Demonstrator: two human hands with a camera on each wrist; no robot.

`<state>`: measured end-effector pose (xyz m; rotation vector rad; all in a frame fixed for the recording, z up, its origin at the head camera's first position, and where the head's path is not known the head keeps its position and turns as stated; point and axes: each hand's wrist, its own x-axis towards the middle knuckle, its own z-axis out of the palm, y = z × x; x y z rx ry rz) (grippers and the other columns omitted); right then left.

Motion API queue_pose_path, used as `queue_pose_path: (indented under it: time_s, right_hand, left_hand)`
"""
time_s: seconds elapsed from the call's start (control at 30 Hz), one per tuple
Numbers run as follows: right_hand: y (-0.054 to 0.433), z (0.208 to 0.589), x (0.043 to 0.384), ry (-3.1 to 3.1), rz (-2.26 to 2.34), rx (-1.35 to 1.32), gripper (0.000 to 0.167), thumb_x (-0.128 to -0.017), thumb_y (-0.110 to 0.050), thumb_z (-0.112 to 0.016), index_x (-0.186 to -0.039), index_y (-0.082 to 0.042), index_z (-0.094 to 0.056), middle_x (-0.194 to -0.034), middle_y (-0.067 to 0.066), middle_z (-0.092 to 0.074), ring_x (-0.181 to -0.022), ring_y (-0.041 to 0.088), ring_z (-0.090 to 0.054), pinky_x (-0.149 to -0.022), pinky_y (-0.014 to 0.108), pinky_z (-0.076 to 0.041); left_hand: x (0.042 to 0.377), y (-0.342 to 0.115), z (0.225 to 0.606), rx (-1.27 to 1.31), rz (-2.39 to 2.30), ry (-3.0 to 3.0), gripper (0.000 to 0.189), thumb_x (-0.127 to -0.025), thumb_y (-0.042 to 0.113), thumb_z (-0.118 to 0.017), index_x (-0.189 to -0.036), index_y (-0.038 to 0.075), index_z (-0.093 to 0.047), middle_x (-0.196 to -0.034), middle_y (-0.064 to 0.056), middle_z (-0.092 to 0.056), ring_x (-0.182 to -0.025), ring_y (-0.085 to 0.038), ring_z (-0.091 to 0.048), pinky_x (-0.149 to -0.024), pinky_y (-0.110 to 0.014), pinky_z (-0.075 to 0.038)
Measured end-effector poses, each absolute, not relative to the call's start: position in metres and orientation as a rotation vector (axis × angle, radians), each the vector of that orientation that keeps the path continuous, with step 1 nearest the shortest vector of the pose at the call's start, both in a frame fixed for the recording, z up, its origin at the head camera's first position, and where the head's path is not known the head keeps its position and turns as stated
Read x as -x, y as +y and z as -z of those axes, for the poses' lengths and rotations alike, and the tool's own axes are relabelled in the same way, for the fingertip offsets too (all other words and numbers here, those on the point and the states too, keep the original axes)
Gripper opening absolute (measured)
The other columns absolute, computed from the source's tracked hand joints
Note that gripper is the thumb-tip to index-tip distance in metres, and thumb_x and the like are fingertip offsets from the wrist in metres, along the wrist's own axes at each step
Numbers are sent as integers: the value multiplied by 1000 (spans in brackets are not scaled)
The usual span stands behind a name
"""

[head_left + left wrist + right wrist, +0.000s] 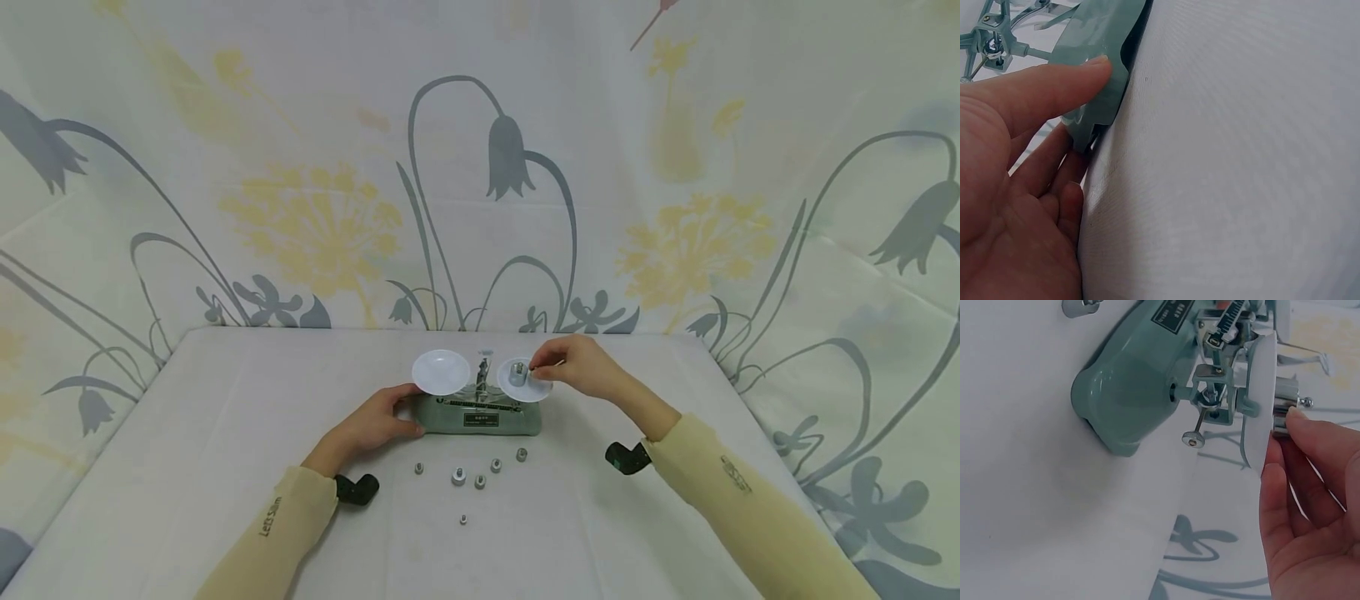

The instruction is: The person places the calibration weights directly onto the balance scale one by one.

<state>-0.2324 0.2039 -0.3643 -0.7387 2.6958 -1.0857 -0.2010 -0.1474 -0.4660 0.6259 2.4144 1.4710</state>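
A green balance scale (480, 417) with two white pans stands on the table. My left hand (375, 421) grips the left end of its base; in the left wrist view the thumb (1079, 81) lies on the green casing, other fingers around its end. On the right pan (534, 392) sits a knobbed metal weight (517, 373). Right beside it my right hand (581, 367) pinches a second metal weight (1279, 425) at the pan's surface, mostly hidden by the fingers. The left pan (441, 372) holds nothing visible.
Several smaller metal weights lie loose in front of the scale, among them a wider one (458, 477) and a tiny one (463, 520) nearest me. An adjusting screw (1194, 439) sticks out under the right pan. A flower-patterned cloth (480, 208) hangs behind.
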Motion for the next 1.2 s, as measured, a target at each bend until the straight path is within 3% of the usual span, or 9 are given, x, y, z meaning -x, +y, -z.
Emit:
queue_pose_path:
  time_s: [0.37,1.2]
  right_hand:
    - [200,360,236,2729,977,766,8,-87,-6,-74,-93,-10,-76,-90,-3,-73,-86,16,-65,-75,34,-54]
    - [190,360,231,2746,931,733,5,-85,-9,-78,-89,-11,-77,-88,-3,-73,-81,15,-63,-70,30,-54]
  left_hand:
    - [204,-148,467,-626,-1458,2404,66,-81,4,-79,-141,-2,-51,-146,-18,-49,-142,-37,-35,-116,-53,-27]
    - [204,-148,470,-618,-1455,2412,66,-82,4,-79,-141,-2,-50,-146,-18,-49,-141,-38,-35,-116,-54,-27]
